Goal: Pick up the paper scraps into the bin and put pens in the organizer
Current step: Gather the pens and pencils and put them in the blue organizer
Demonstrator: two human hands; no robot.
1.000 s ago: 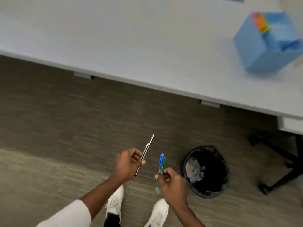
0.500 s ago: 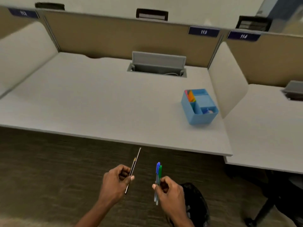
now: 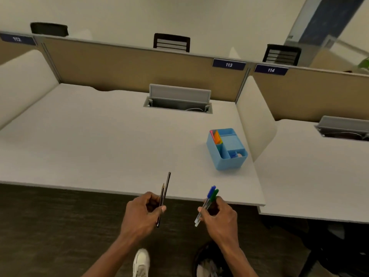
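My left hand [image 3: 142,215] grips two thin dark pencils [image 3: 166,186] that point up and away over the desk's front edge. My right hand [image 3: 218,215] holds a blue-capped and a green-capped pen [image 3: 211,193] together, caps upward. The blue organizer [image 3: 229,163] stands on the white desk [image 3: 99,148] to the right, beyond my right hand, with coloured items in its left compartment. The black bin [image 3: 201,256] with crumpled paper scraps [image 3: 207,269] inside sits on the floor under my right forearm, partly hidden.
A tan partition [image 3: 129,66] backs the desk, with an open grey cable hatch [image 3: 177,100] in front of it. A white side divider [image 3: 255,120] separates the neighbouring desk [image 3: 319,176]. My white shoe [image 3: 141,262] is on the dark carpet.
The view has tilted up from the floor and bin to the desk. Both hands have risen toward the desk edge, still holding the pencils and pens.
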